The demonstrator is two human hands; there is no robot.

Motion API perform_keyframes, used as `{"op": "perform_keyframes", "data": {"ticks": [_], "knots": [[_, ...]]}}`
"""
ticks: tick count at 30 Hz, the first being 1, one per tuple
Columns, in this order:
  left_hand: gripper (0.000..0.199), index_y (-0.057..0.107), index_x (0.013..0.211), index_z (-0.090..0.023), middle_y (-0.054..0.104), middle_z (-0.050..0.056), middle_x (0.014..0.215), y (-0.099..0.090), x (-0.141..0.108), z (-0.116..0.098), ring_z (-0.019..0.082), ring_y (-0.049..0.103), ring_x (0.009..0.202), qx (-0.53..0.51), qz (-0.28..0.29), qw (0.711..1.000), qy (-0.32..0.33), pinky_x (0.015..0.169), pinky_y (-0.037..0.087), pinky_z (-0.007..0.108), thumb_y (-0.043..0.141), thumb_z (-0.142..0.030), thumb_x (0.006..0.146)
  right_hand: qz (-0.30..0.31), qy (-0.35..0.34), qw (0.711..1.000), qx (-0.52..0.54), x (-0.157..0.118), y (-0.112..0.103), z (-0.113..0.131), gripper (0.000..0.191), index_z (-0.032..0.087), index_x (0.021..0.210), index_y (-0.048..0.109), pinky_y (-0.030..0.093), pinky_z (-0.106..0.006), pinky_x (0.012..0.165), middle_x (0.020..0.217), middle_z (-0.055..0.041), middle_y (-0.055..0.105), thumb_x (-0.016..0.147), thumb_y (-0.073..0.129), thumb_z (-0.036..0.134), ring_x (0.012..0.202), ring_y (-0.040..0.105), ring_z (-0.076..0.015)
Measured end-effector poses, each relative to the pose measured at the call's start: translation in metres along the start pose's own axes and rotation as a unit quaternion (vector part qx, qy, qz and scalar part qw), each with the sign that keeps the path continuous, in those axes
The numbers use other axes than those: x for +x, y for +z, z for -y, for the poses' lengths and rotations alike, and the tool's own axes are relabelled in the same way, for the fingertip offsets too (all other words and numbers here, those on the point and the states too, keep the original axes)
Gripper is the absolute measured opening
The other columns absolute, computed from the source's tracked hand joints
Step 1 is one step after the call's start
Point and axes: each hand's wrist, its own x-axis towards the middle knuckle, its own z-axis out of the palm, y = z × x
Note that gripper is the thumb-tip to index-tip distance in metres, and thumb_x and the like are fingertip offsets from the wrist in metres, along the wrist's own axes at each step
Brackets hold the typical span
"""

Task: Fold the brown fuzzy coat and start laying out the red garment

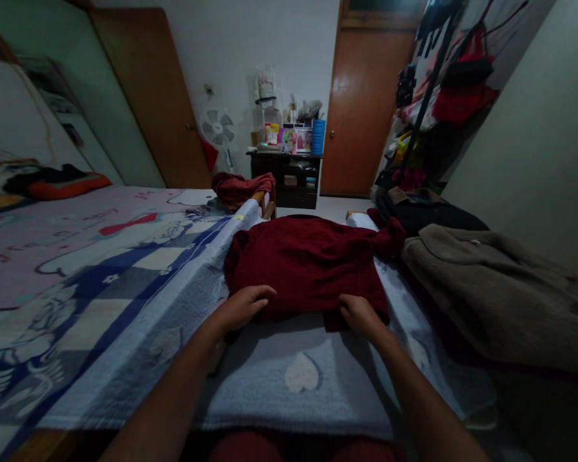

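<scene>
A dark red long-sleeved garment (303, 263) lies spread over a light blue cloth with pale hearts (337, 385). At its near left edge, my left hand (245, 305) is closed with the fabric between thumb and fingers. My right hand (361, 314) pinches the near right edge, where a small piece of the hem hangs over the blue cloth. One sleeve (390, 237) lies bunched at the far right of the garment. My fingertips are partly hidden by the fabric and the dim light.
On the right lie a brown fleecy coat (491, 289) and a dark jacket (433, 212). A bed with a patterned blanket (125, 263) stands at left, a reddish cloth (241, 187) near its wooden corner. Behind are a fan (218, 128), a dark cabinet (286, 179) and a door (361, 109).
</scene>
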Motion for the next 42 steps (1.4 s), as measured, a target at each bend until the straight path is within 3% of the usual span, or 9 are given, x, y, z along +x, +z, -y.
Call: {"op": "perform_keyframes", "data": {"ticks": [6,11,14,16,21,25,28,35,42], "knots": [[0.038,0.064,0.115,-0.020,0.067,0.004,0.122,-0.023,0.021,0.005,0.019,0.061,0.111,0.023,0.055,0.998,-0.005,0.096,0.045,0.027,0.054,-0.022,0.079,-0.104,-0.010,0.991,0.090,0.014,-0.020,0.004,0.019,0.021,0.095,0.061,0.041,-0.026,0.076,0.093,-0.0036,0.068,0.086,0.045,0.016,0.084,0.062,-0.0169],[0.027,0.064,0.109,-0.022,0.069,0.006,0.109,-0.010,0.043,0.002,0.022,0.061,0.104,0.230,-0.101,0.967,-0.052,0.095,0.042,0.034,0.054,-0.019,0.084,-0.243,0.063,0.965,-0.073,0.014,-0.011,0.018,0.007,0.019,0.090,0.056,0.039,-0.030,0.078,0.094,-0.0076,0.063,0.086,0.052,0.017,0.089,0.057,-0.0211],[0.023,0.063,0.105,-0.022,0.063,0.011,0.114,0.018,0.049,-0.005,0.026,0.056,0.107,0.369,-0.194,0.908,-0.034,0.094,0.040,0.042,0.046,-0.018,0.091,-0.189,0.052,0.978,-0.072,0.003,0.003,0.031,0.007,0.021,0.086,0.055,0.037,-0.027,0.069,0.085,-0.0031,0.062,0.090,0.049,0.020,0.078,0.056,-0.0175],[0.024,0.062,0.105,-0.021,0.060,0.012,0.114,0.036,0.048,-0.010,0.026,0.055,0.105,0.407,-0.209,0.889,-0.028,0.091,0.041,0.040,0.041,-0.017,0.093,-0.135,0.025,0.990,-0.044,-0.008,0.013,0.037,0.008,0.021,0.086,0.056,0.036,-0.026,0.068,0.084,-0.0012,0.062,0.091,0.049,0.022,0.076,0.057,-0.0158],[0.027,0.060,0.104,-0.021,0.058,0.007,0.103,0.062,0.029,-0.007,0.019,0.059,0.090,0.360,-0.095,0.928,-0.002,0.079,0.046,0.031,0.042,-0.009,0.087,-0.042,-0.037,0.998,-0.005,-0.034,0.031,0.037,0.016,0.021,0.093,0.064,0.038,-0.027,0.084,0.099,-0.0041,0.062,0.084,0.052,0.017,0.094,0.057,-0.0178],[0.058,0.054,0.126,-0.021,0.056,0.009,0.122,0.066,0.013,0.005,0.023,0.051,0.114,0.290,-0.037,0.954,0.061,0.097,0.041,0.034,0.053,-0.005,0.071,-0.014,-0.054,0.998,0.009,-0.047,0.037,0.032,0.049,0.020,0.120,0.059,0.036,-0.032,0.097,0.126,-0.0087,0.056,0.073,0.052,0.010,0.116,0.049,-0.0220],[0.081,0.036,0.145,-0.025,0.045,0.009,0.140,0.072,0.009,0.013,0.025,0.039,0.130,0.264,-0.061,0.960,0.073,0.107,0.033,0.040,0.055,-0.004,0.069,-0.008,-0.048,0.999,0.007,-0.047,0.038,0.032,0.055,0.018,0.124,0.057,0.036,-0.033,0.099,0.130,-0.0099,0.055,0.071,0.049,0.007,0.118,0.048,-0.0226],[0.019,0.069,0.104,-0.023,0.060,0.007,0.119,0.082,0.016,0.009,0.023,0.051,0.113,0.241,-0.115,0.954,0.135,0.098,0.038,0.041,0.058,-0.027,0.090,-0.036,-0.021,0.999,-0.033,-0.036,0.034,0.044,0.025,0.019,0.091,0.065,0.039,-0.028,0.087,0.099,-0.0067,0.063,0.080,0.047,0.007,0.094,0.054,-0.0195],[0.025,0.070,0.098,-0.021,0.067,0.006,0.098,0.062,0.005,-0.015,0.021,0.057,0.094,0.172,-0.161,0.968,0.087,0.087,0.043,0.035,0.048,-0.033,0.096,-0.019,-0.050,0.998,-0.014,-0.037,0.038,0.078,0.023,0.019,0.096,0.064,0.038,-0.025,0.083,0.096,-0.0047,0.065,0.085,0.047,0.009,0.090,0.056,-0.0170]]}}
